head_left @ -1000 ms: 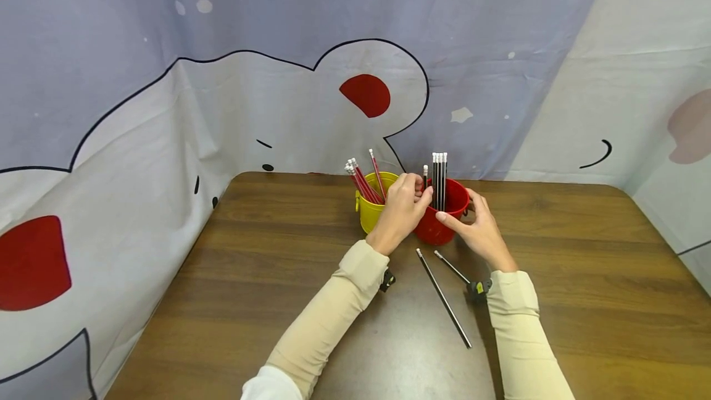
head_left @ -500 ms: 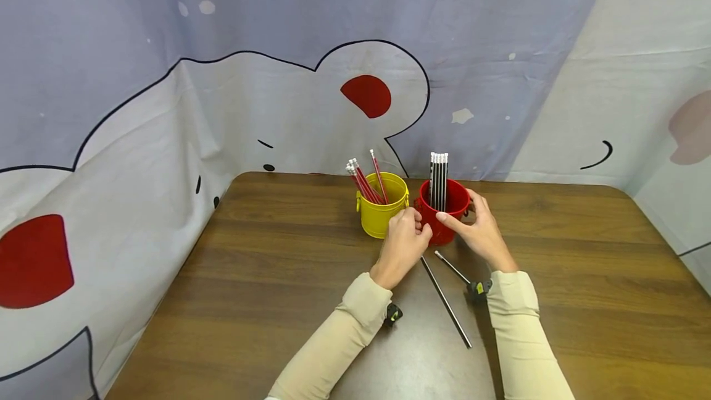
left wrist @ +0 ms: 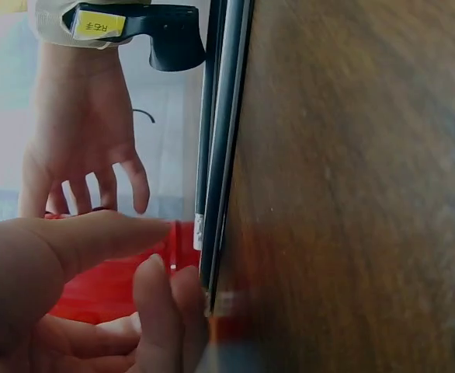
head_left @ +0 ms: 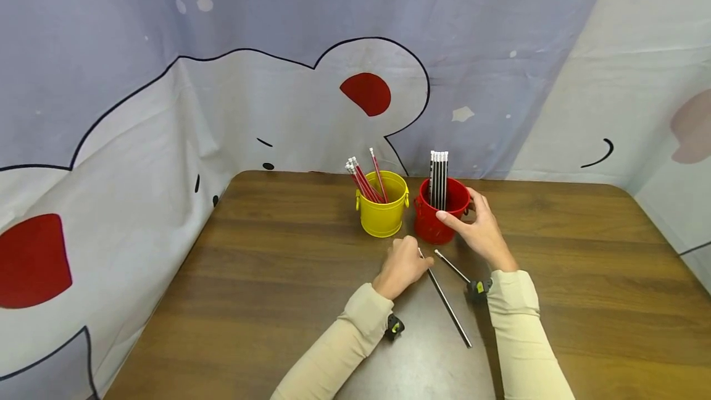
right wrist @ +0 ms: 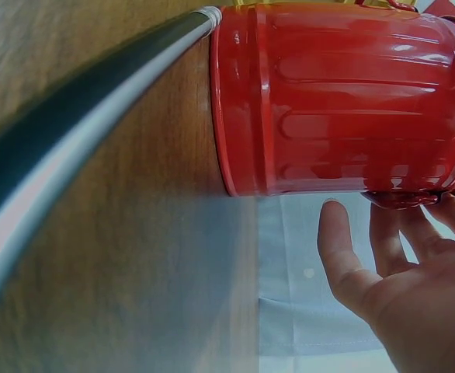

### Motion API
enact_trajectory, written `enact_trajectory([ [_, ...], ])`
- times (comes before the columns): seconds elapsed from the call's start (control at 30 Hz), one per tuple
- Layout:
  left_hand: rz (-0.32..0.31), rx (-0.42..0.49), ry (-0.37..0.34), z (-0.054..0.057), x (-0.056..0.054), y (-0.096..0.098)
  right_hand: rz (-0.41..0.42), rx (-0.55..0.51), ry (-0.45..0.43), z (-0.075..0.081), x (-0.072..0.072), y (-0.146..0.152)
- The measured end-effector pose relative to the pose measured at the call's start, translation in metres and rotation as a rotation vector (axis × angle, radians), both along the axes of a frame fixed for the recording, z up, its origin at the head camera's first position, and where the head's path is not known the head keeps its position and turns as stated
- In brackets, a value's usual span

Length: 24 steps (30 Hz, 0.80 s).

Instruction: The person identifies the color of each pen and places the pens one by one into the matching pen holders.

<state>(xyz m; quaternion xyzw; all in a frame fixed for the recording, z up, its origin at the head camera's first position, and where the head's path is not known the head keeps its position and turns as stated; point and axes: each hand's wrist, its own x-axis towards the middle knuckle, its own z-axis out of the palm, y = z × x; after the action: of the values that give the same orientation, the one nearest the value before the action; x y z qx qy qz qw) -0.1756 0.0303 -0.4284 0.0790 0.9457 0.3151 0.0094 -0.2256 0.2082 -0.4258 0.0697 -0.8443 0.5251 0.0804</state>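
On the table lies a black pencil (head_left: 451, 313), its eraser end beside my left hand (head_left: 402, 266). In the left wrist view, the thumb stands apart from the fingers, and the fingertips are beside that pencil (left wrist: 229, 101); contact is unclear. A second black pencil (head_left: 451, 265) lies to the right, partly hidden by the right wrist's camera. My right hand (head_left: 482, 232) holds the red bucket (head_left: 435, 227) at its rim, thumb in front and fingers on the right side near the handle (right wrist: 402, 199). Several black pencils (head_left: 438, 181) stand upright in this bucket.
A yellow bucket (head_left: 381, 220) stands left of the red one, with several red pencils (head_left: 366, 185) leaning in it. Behind the wooden table (head_left: 266, 252) hangs a printed curtain (head_left: 266, 110).
My left hand has come from the red bucket down toward the pencil on the table. The black pencil it held at the rim now stands with the others. My right hand stays put.
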Motion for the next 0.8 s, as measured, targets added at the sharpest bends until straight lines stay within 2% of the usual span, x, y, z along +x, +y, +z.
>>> enact_trajectory([
  [0.17,0.013,0.058,-0.138,-0.0028,0.0008,0.0002,0.005,0.001,-0.004,0.001,-0.0003,-0.0008],
  [0.27,0.021,0.086,-0.168,-0.0035,0.0016,0.0014,0.007,0.0,0.001,0.0009,-0.0007,-0.0007],
  [0.53,0.022,0.106,-0.132,-0.0068,0.0041,0.0047,0.006,0.006,0.005,0.0008,0.0006,0.0005],
  [0.8,0.016,0.0,-0.036,-0.007,0.0064,0.0074,0.002,0.01,-0.004,0.0015,0.0011,-0.0001],
])
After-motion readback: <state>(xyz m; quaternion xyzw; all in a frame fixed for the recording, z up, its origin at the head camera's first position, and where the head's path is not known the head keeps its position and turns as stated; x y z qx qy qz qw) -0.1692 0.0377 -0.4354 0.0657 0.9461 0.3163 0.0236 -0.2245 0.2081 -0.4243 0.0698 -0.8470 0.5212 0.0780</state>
